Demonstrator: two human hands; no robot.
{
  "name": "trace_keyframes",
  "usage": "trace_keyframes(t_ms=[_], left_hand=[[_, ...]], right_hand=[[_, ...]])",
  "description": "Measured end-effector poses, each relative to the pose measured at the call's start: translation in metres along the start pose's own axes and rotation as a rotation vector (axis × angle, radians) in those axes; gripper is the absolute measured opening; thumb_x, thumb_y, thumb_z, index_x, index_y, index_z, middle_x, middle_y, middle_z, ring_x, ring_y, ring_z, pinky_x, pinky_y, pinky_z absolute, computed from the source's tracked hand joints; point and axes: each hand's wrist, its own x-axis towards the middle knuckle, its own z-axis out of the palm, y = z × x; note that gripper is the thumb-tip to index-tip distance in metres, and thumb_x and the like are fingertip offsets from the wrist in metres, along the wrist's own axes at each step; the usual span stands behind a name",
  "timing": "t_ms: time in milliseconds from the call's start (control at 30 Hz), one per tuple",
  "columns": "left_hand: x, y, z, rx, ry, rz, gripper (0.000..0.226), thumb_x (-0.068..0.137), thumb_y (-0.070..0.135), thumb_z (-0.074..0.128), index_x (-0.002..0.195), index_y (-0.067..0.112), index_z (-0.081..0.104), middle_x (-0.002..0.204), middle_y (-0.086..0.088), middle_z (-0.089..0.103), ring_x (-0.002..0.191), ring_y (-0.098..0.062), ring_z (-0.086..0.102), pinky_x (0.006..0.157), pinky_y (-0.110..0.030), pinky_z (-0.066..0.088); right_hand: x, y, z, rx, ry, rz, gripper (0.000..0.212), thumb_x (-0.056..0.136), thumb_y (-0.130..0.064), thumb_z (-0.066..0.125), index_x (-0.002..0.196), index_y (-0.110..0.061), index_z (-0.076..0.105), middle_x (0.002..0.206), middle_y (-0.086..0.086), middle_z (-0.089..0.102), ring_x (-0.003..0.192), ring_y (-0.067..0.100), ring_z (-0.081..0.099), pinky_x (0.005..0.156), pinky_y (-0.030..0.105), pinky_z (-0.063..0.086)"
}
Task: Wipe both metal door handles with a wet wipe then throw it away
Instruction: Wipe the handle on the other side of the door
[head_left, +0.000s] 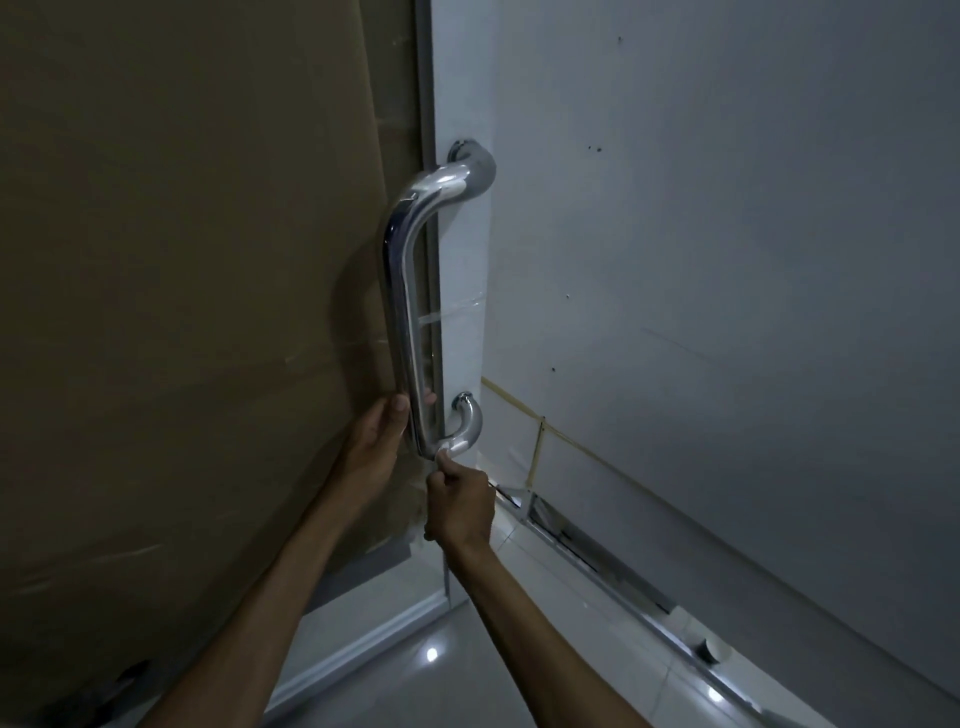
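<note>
Gripping the lower part of the handle (402, 312), the left hand (382, 441) has its thumb in front of the bar and its fingers (430, 399) curled behind it. The right hand (460, 501) is just below, its fingers closed in a loose fist, and it presses a small pale piece, probably the wipe (445, 451), against the bottom bend of the handle. The wipe is mostly hidden, so I cannot tell its shape. The handle is chrome and stands upright on a door edge, between brown cardboard (182, 260) at left and a grey panel (727, 260) at right. Below is a shiny tiled floor (441, 675).
</note>
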Motion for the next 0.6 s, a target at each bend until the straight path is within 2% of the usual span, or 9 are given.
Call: trace_keyframes(t_ms=[67, 100, 200, 267, 333, 367, 433, 533, 600], left_hand=[[-0.002, 0.001, -0.003, 0.013, -0.013, 0.002, 0.039, 0.11, 0.047, 0.043, 0.129, 0.027, 0.071, 0.133, 0.005, 0.072, 0.131, -0.013, 0.063, 0.114, -0.039, 0.045], [-0.004, 0.003, -0.004, 0.023, -0.022, -0.001, 0.04, 0.11, 0.046, 0.043, 0.131, 0.026, 0.07, 0.134, 0.007, 0.072, 0.131, -0.011, 0.063, 0.114, -0.037, 0.045], [-0.005, 0.006, -0.002, 0.056, 0.023, -0.017, 0.029, 0.112, 0.034, 0.043, 0.122, 0.031, 0.07, 0.115, 0.023, 0.075, 0.114, 0.011, 0.065, 0.102, -0.012, 0.047], [-0.006, 0.007, -0.001, 0.091, 0.076, -0.029, 0.022, 0.111, 0.03, 0.045, 0.111, 0.039, 0.065, 0.098, 0.036, 0.073, 0.1, 0.022, 0.062, 0.088, -0.001, 0.044], [-0.006, 0.001, -0.004, 0.106, 0.055, -0.029, 0.022, 0.11, 0.035, 0.046, 0.115, 0.035, 0.067, 0.106, 0.027, 0.075, 0.105, 0.015, 0.065, 0.09, -0.005, 0.045], [-0.006, -0.002, -0.006, 0.106, 0.05, -0.036, 0.022, 0.11, 0.035, 0.046, 0.116, 0.034, 0.068, 0.108, 0.023, 0.074, 0.106, 0.013, 0.065, 0.09, -0.006, 0.045], [-0.006, -0.004, -0.008, 0.091, 0.067, -0.063, 0.021, 0.111, 0.027, 0.048, 0.114, 0.037, 0.066, 0.106, 0.029, 0.074, 0.107, 0.016, 0.064, 0.089, -0.004, 0.045], [-0.012, -0.005, -0.009, 0.036, 0.022, -0.102, 0.035, 0.109, 0.004, 0.045, 0.116, 0.033, 0.064, 0.1, 0.032, 0.075, 0.101, 0.012, 0.069, 0.086, -0.007, 0.05], [-0.013, -0.003, -0.009, 0.031, 0.007, -0.119, 0.035, 0.107, -0.003, 0.044, 0.121, 0.021, 0.065, 0.103, 0.022, 0.078, 0.102, 0.008, 0.07, 0.086, -0.01, 0.052]], right_hand=[[0.0, -0.008, -0.004, 0.089, -0.06, 0.046, 0.024, 0.1, -0.019, 0.057, 0.095, -0.029, 0.078, 0.076, 0.003, 0.075, 0.065, 0.023, 0.069, 0.069, 0.046, 0.063], [0.0, -0.013, -0.007, 0.134, -0.097, 0.076, 0.024, 0.101, -0.019, 0.057, 0.093, -0.028, 0.078, 0.078, 0.006, 0.075, 0.065, 0.022, 0.068, 0.066, 0.046, 0.063], [0.0, -0.031, -0.021, 0.231, -0.197, 0.159, 0.024, 0.103, -0.017, 0.058, 0.089, -0.024, 0.076, 0.092, 0.016, 0.075, 0.07, 0.026, 0.067, 0.064, 0.043, 0.061], [0.002, -0.045, -0.029, 0.274, -0.25, 0.195, 0.022, 0.101, -0.021, 0.06, 0.085, -0.019, 0.075, 0.09, 0.017, 0.073, 0.073, 0.028, 0.065, 0.063, 0.045, 0.06], [0.006, -0.056, -0.035, 0.35, -0.256, 0.278, 0.019, 0.098, -0.025, 0.064, 0.092, -0.011, 0.075, 0.077, 0.013, 0.065, 0.061, 0.022, 0.058, 0.05, 0.032, 0.052], [0.007, -0.06, -0.037, 0.406, -0.263, 0.332, 0.021, 0.096, -0.026, 0.067, 0.098, -0.007, 0.074, 0.077, 0.012, 0.062, 0.057, 0.018, 0.053, 0.047, 0.027, 0.047], [0.014, -0.068, -0.042, 0.51, -0.294, 0.416, 0.022, 0.095, -0.021, 0.069, 0.108, -0.004, 0.072, 0.083, 0.012, 0.06, 0.051, 0.013, 0.047, 0.043, 0.023, 0.044], [0.018, -0.083, -0.053, 0.594, -0.365, 0.486, 0.003, 0.096, -0.012, 0.065, 0.095, -0.011, 0.067, 0.077, 0.005, 0.058, 0.037, 0.005, 0.038, 0.035, 0.017, 0.038], [0.021, -0.092, -0.061, 0.614, -0.409, 0.503, 0.01, 0.097, -0.009, 0.063, 0.088, -0.014, 0.063, 0.08, 0.004, 0.059, 0.031, 0.003, 0.033, 0.032, 0.015, 0.035]])
